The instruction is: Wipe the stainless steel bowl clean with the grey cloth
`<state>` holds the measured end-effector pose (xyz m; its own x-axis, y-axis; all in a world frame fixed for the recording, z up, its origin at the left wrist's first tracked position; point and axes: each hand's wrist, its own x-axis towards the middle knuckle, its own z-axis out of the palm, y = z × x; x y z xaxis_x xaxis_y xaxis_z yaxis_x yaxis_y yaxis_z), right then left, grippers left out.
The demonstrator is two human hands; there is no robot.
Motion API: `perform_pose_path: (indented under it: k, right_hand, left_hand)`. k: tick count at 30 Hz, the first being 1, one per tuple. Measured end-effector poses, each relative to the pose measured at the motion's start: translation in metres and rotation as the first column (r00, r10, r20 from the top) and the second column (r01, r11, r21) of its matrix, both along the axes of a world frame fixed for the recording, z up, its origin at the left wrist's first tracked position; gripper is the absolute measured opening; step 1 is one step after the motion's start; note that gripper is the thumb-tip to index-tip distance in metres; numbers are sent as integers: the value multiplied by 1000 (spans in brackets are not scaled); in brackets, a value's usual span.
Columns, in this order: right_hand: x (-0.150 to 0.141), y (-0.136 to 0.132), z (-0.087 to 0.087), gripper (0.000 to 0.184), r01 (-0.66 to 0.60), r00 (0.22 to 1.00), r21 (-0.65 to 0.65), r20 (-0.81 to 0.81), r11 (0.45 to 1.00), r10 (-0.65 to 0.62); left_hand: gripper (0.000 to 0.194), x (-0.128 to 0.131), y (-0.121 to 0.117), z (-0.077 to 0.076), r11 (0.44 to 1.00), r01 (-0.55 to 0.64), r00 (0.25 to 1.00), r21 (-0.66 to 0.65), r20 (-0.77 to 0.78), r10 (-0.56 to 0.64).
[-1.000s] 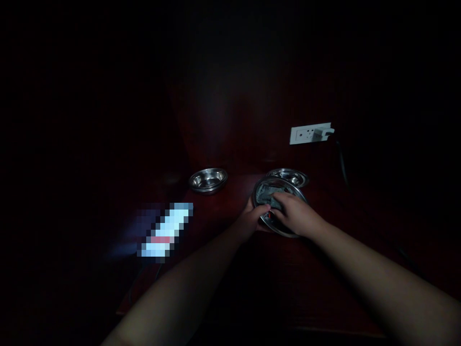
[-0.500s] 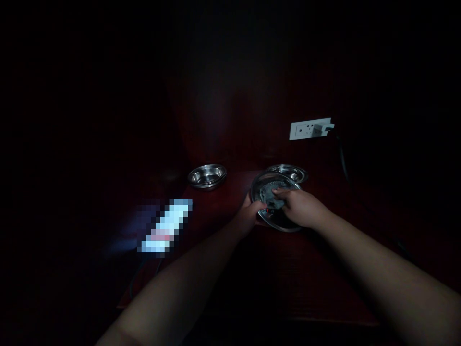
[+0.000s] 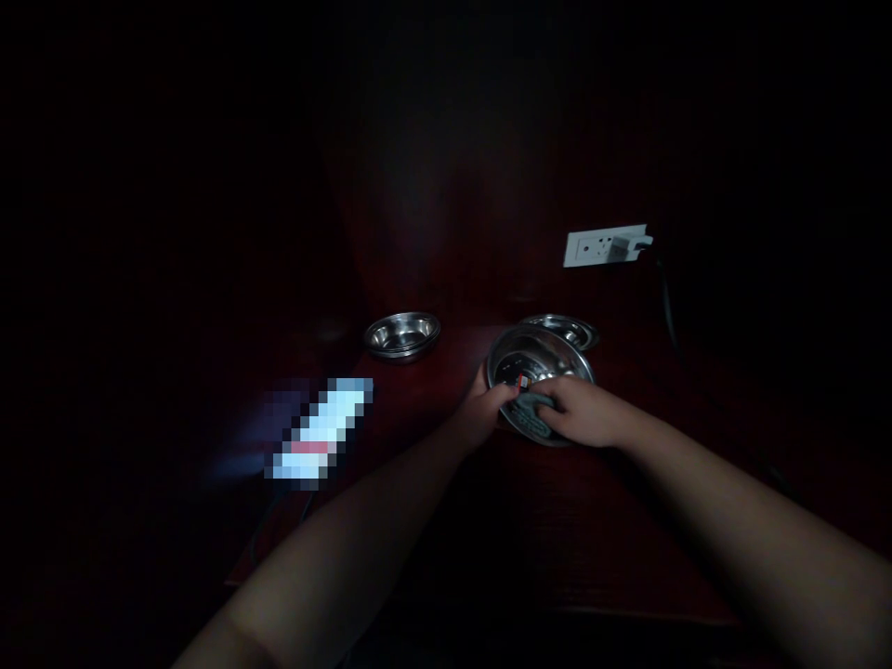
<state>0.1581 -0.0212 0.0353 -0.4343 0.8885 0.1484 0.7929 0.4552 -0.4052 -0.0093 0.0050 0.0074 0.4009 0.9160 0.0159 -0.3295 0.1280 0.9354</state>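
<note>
My left hand (image 3: 482, 407) grips the left rim of a shiny metal bowl (image 3: 557, 348), thumb over the edge. The bowl is tilted so that its inside faces me, and a small red and white label (image 3: 523, 381) shows within. My right hand (image 3: 582, 409) is closed on a grey-green cloth (image 3: 533, 415), pressing it against the near inner wall of the bowl. Part of the cloth is hidden under the fingers. Behind the bowl, partly covered by it, lies another metal dish (image 3: 575, 327).
Stacked metal bowls (image 3: 402, 336) stand at the back left of the dark red table (image 3: 446, 372). A lit, pixelated phone-like screen (image 3: 324, 432) is at the left. On the back wall is a white socket plate (image 3: 592, 247) with a plug and a dark cable (image 3: 667, 302).
My right hand and the cloth have moved down from the middle of the bowl to its near wall, uncovering more of the inside and the label. My left hand keeps its hold.
</note>
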Motion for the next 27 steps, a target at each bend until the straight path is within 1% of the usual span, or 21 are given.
perform_pose_path:
  k: [2,5,7,9,11,13,15,16,17,18,20,22,24,27]
  right_hand:
    - [0,1,-2,19,-18,999,10,-32,1000,18]
    - [0,4,-4,22,16,996,60,-86,998,-11]
    - [1,6,-5,23,68,991,93,-124,993,-56]
    - [1,7,-5,23,156,975,128,-180,979,-132]
    - [3,8,-3,23,294,938,171,-242,941,-249]
    - [4,8,0,21,421,889,222,-295,879,-351]
    - [4,6,2,20,482,858,265,-337,835,-388]
    - [4,5,3,20,485,854,283,-355,828,-379]
    - [3,3,4,20,464,863,296,-363,835,-351]
    - [2,2,4,20,420,883,304,-355,855,-308]
    - [-1,-1,5,18,265,942,300,-282,916,-181]
    - [-4,-3,5,14,96,983,256,-177,962,-51]
    - [-4,-3,5,17,-4,993,198,-112,980,27]
    - [-3,-3,5,17,-77,991,136,-97,988,90]
  left_hand:
    - [66,1,0,1,1000,0,1000,-16,-3,0]
    - [67,1,0,0,1000,12,1000,-9,10,-12]
    - [66,2,2,0,1000,15,1000,10,15,-16]
    - [65,2,3,-1,1000,13,1000,24,12,-13]
    - [66,1,3,-2,1000,18,1000,17,-6,-18]
    - [68,1,3,-2,1000,25,999,-1,-31,-25]
    - [69,0,2,-1,1000,28,999,-11,-45,-28]
    - [69,0,2,-1,1000,27,998,-12,-48,-28]
    - [69,0,2,-1,1000,27,998,-11,-50,-28]
    - [68,0,2,-1,1000,27,998,-10,-48,-27]
    - [66,1,3,-2,1000,20,999,-13,-32,-21]
    - [63,2,4,-3,1000,-1,1000,-30,-12,0]
    - [60,3,5,-3,998,-20,1000,-57,-9,20]
    - [58,5,4,-3,997,-28,999,-74,-22,26]
